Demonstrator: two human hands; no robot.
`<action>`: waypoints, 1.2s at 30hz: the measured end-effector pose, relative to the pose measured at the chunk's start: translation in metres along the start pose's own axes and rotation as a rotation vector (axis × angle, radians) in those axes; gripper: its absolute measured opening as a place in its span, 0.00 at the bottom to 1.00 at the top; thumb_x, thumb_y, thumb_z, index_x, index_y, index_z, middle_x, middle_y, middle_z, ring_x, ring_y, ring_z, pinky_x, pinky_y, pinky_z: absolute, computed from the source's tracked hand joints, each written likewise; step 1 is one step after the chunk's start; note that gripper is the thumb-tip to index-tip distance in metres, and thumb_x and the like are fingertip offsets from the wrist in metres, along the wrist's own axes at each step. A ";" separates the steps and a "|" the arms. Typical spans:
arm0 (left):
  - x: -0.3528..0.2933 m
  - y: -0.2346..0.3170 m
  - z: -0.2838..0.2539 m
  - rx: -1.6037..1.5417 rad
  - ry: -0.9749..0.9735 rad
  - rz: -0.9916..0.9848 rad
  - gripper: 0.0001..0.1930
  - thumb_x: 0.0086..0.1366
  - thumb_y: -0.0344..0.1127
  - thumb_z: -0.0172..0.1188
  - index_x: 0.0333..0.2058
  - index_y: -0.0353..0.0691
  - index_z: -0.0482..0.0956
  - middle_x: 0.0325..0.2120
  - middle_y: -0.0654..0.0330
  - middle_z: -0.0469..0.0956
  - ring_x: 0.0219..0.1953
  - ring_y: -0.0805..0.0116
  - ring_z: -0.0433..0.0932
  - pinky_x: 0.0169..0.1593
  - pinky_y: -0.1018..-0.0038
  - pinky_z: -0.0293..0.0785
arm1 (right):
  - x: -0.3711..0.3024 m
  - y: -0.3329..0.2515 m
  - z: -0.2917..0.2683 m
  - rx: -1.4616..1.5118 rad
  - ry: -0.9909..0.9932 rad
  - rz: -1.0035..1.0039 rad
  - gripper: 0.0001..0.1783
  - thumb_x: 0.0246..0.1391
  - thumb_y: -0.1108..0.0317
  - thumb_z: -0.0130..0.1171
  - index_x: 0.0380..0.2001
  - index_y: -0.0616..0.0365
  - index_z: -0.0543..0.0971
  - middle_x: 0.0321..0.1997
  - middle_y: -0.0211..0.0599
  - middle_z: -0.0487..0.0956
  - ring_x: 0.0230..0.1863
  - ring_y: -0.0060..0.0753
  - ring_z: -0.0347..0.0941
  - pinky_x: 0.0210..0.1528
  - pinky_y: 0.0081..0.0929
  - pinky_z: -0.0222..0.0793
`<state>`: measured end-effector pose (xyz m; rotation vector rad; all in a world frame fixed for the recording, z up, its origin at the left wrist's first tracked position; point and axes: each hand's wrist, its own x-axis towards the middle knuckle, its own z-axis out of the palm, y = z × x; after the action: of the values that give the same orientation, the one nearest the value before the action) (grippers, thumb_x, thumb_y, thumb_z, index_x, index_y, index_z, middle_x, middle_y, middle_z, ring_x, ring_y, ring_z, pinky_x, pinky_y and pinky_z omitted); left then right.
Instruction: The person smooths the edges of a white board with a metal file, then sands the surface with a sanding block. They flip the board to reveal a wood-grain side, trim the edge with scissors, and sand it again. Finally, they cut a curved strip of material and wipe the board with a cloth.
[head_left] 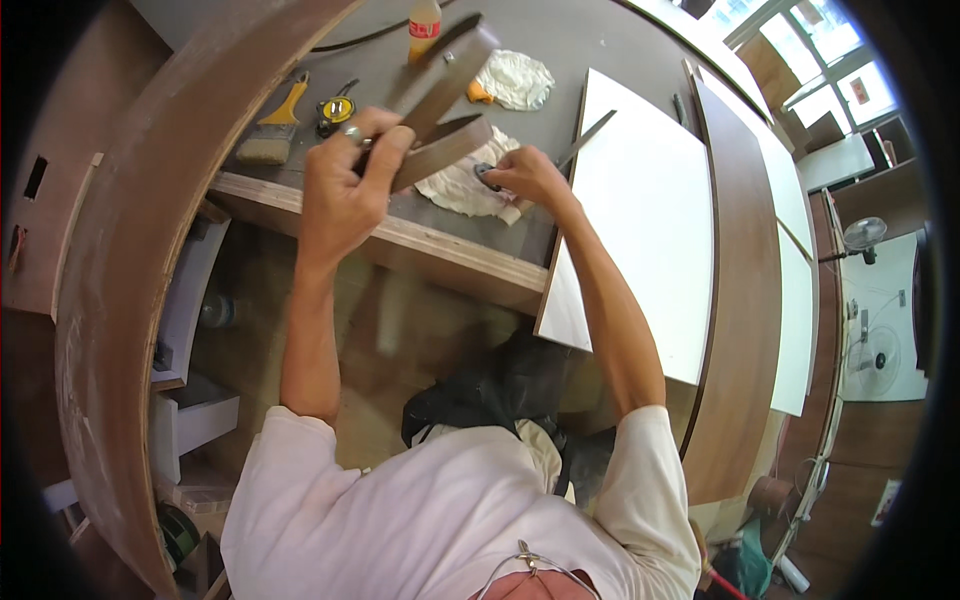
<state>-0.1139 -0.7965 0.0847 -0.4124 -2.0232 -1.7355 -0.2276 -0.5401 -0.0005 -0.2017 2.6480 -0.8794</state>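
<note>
My left hand [350, 190] is raised over the near edge of the workbench, its fingers closed round a looped brown strip [450, 148] that looks like edge banding. The upper loop of this strip is smeared by motion. Lower and to the right, my right hand [532, 178] pinches a small dark piece [486, 176] whose kind I cannot make out. It is over a crumpled off-white cloth [455, 195] on the bench. Beside the right hand, a long narrow metal blade [588, 136], perhaps a file, reaches onto the white panel [650, 220].
On the bench [560, 35] lie a paintbrush [268, 142], a yellow-black tape measure [338, 110], a second cloth [518, 80] and a drink bottle [424, 28]. A brown panel [740, 320] lies right of the white one. A curved brown board [110, 300] rises at left.
</note>
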 end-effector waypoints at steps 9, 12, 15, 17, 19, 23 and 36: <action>0.031 0.003 0.052 -0.026 -0.294 -0.031 0.12 0.73 0.39 0.57 0.36 0.35 0.80 0.21 0.69 0.74 0.24 0.82 0.68 0.28 0.80 0.64 | -0.179 0.008 -0.065 1.008 0.133 -0.223 0.15 0.62 0.68 0.54 0.43 0.71 0.80 0.49 0.50 0.81 0.45 0.35 0.81 0.50 0.31 0.77; 0.037 0.011 0.087 -0.044 -0.385 -0.047 0.13 0.71 0.40 0.58 0.35 0.34 0.80 0.20 0.66 0.74 0.24 0.77 0.68 0.30 0.73 0.67 | -0.211 0.008 -0.045 0.996 0.068 -0.175 0.12 0.58 0.70 0.60 0.41 0.67 0.83 0.45 0.41 0.84 0.42 0.28 0.80 0.49 0.28 0.75; 0.040 0.020 0.118 -0.158 -0.519 -0.041 0.14 0.73 0.39 0.55 0.37 0.32 0.80 0.24 0.64 0.77 0.24 0.75 0.71 0.31 0.74 0.71 | -0.224 0.028 -0.033 1.015 0.144 -0.173 0.08 0.58 0.68 0.62 0.36 0.62 0.81 0.39 0.35 0.82 0.38 0.23 0.75 0.46 0.24 0.72; 0.037 0.032 0.127 -0.174 -0.621 -0.094 0.15 0.74 0.39 0.54 0.38 0.30 0.80 0.25 0.65 0.77 0.24 0.76 0.71 0.31 0.76 0.72 | -0.235 0.038 -0.032 1.024 0.122 -0.194 0.08 0.59 0.67 0.63 0.35 0.61 0.81 0.36 0.33 0.81 0.36 0.22 0.74 0.43 0.24 0.71; 0.033 0.038 0.135 -0.189 -0.690 -0.118 0.16 0.75 0.38 0.53 0.38 0.27 0.80 0.26 0.65 0.78 0.24 0.77 0.72 0.31 0.77 0.73 | -0.244 0.041 -0.032 1.025 0.107 -0.191 0.08 0.58 0.65 0.64 0.34 0.60 0.81 0.33 0.32 0.80 0.33 0.21 0.72 0.40 0.23 0.70; 0.024 0.047 0.147 -0.204 -0.777 -0.079 0.16 0.76 0.40 0.51 0.47 0.31 0.78 0.28 0.66 0.77 0.25 0.81 0.72 0.32 0.80 0.76 | -0.261 0.045 -0.037 1.016 0.106 -0.156 0.10 0.57 0.63 0.66 0.29 0.57 0.78 0.30 0.30 0.78 0.30 0.20 0.70 0.38 0.22 0.68; 0.005 0.060 0.158 -0.157 -0.748 0.061 0.29 0.73 0.35 0.51 0.71 0.41 0.58 0.18 0.65 0.73 0.21 0.78 0.66 0.29 0.75 0.64 | -0.291 0.067 -0.040 0.901 0.082 -0.129 0.23 0.58 0.47 0.66 0.33 0.60 0.78 0.29 0.29 0.75 0.28 0.21 0.69 0.36 0.23 0.67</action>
<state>-0.1098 -0.6317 0.1202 -1.3228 -2.3008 -1.8802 0.0267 -0.3952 0.0694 -0.1023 2.0484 -2.0276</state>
